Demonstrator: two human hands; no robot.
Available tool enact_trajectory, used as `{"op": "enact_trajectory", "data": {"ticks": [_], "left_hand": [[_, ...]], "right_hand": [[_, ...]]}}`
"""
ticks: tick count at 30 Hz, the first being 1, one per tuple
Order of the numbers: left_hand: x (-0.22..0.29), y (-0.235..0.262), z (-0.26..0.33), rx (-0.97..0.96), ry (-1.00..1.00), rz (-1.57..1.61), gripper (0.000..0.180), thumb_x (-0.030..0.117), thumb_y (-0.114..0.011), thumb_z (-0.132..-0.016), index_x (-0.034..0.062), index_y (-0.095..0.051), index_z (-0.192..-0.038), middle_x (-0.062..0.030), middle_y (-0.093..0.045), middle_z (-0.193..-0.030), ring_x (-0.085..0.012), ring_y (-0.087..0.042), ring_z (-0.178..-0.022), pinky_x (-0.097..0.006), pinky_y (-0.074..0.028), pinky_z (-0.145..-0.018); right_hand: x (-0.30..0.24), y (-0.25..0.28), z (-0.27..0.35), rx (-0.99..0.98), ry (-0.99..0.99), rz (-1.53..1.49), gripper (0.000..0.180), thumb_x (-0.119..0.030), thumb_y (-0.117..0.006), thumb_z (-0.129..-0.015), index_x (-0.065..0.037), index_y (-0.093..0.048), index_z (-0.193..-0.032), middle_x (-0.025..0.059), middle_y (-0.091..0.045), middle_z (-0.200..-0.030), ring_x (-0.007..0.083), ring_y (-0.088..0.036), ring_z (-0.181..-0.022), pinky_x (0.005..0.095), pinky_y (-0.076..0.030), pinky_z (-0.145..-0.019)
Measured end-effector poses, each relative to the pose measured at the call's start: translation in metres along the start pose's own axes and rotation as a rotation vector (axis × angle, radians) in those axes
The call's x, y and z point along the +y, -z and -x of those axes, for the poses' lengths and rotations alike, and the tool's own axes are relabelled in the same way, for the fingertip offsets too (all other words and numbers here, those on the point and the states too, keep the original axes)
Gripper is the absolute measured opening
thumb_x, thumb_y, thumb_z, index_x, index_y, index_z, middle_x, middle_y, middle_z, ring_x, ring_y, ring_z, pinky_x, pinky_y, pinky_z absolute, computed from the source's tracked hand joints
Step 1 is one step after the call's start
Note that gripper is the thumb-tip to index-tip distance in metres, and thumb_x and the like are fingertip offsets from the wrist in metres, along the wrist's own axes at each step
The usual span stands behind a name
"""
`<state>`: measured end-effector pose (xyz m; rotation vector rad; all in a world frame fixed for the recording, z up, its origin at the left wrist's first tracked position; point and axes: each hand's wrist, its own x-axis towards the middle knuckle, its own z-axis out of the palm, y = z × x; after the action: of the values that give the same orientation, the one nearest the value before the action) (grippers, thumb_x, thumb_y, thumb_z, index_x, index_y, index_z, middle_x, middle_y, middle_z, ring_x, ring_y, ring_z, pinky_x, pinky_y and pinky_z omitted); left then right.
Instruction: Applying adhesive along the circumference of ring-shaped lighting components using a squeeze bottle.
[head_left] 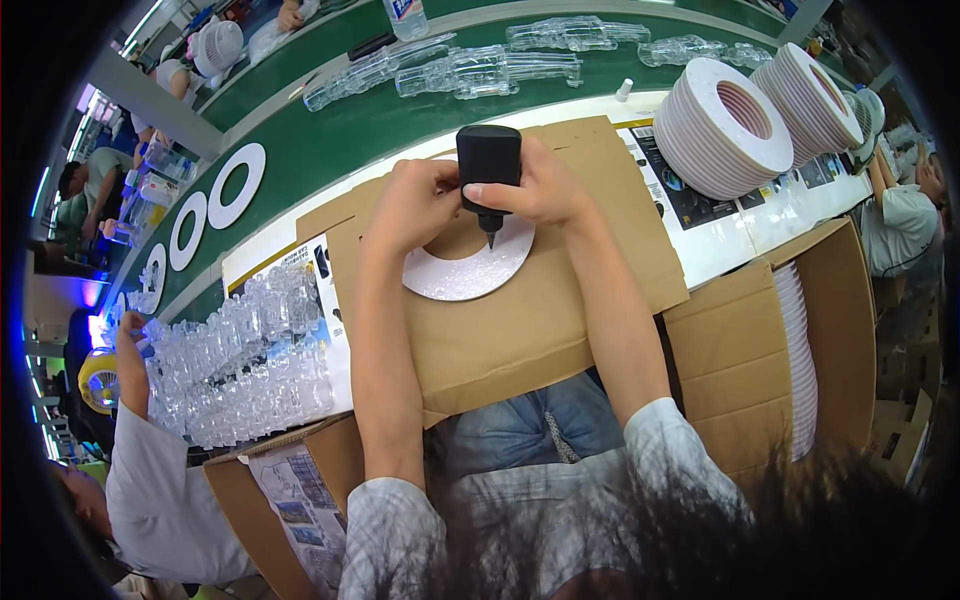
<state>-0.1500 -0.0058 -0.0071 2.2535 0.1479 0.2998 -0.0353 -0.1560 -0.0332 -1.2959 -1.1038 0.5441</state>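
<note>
A flat white ring [465, 280] lies on the brown cardboard [540, 330] in front of me, with a wet-looking shine along its near part. My right hand [545, 188] is wrapped round a black squeeze bottle [488, 152], its thumb across the front. The bottle is upside down, and its narrow nozzle points at the ring's right side; whether the tip touches cannot be made out. My left hand [415, 203] is closed at the ring's far left part, its fingers curled close beside the bottle. The hand and bottle hide much of the ring's far side.
Stacks of white rings [725, 130] stand at the right. Clear plastic parts [250, 345] crowd the left; more clear pieces [480, 72] lie on the green table [330, 135]. Loose rings [237, 187] lie at far left. A cardboard box [730, 360] is by my right arm. Co-workers sit on both sides.
</note>
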Motion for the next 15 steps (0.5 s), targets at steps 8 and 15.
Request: {"op": "enact_trajectory", "data": {"ticks": [8,15], "left_hand": [[-0.017,0.002,0.0,0.015,-0.114,0.048,0.024,-0.004,-0.061,-0.079,-0.0016,-0.071,-0.1,-0.0119,-0.07,-0.073,-0.0147,-0.063,-0.063,-0.03,-0.051,-0.064],[0.004,-0.021,-0.006,0.25,-0.14,-0.08,0.029,-0.003,-0.062,-0.074,0.005,-0.073,-0.1,-0.0168,-0.07,-0.078,-0.0252,-0.069,-0.066,-0.033,-0.053,-0.063]], "right_hand": [[-0.002,-0.003,-0.001,0.01,0.023,-0.047,0.042,-0.015,-0.077,-0.076,0.0,-0.059,-0.11,0.0042,-0.062,-0.089,0.0115,-0.06,-0.08,0.0276,-0.052,-0.07],[-0.01,0.001,0.002,0.104,0.087,0.02,0.032,-0.015,-0.075,-0.075,0.0,-0.062,-0.101,0.0046,-0.064,-0.086,0.0115,-0.06,-0.078,0.0274,-0.05,-0.068]]}}
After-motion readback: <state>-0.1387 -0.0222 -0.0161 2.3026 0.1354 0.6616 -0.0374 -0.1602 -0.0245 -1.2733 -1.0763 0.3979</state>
